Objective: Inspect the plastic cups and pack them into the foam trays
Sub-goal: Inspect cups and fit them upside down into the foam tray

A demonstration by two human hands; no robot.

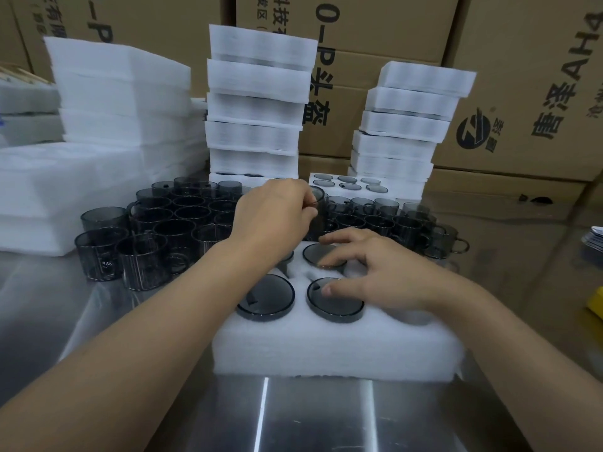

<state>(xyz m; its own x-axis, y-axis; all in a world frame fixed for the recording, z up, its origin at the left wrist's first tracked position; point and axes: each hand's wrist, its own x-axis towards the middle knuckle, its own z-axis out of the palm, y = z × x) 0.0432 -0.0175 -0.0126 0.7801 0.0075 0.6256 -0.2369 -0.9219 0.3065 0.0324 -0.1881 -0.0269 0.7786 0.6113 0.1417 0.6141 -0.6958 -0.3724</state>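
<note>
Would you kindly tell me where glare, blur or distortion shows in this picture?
Head view: glare streaks on the steel table; the left hand and the cup it grips look slightly motion-blurred; the foam tray is soft-edged; wide-angle distortion tilts the cardboard boxes and tray stacks outward.

Dim, even indoor light, bright glare streaks on steel table (319,415) (foreground), wide-angle bending at edges, slight blur

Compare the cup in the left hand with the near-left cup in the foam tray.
The held cup, gripped by the left hand, shows its side wall; the near-left cup sits sunk in a foam tray pocket, only a round face showing, untouched. Both are smoky grey translucent plastic.
</note>
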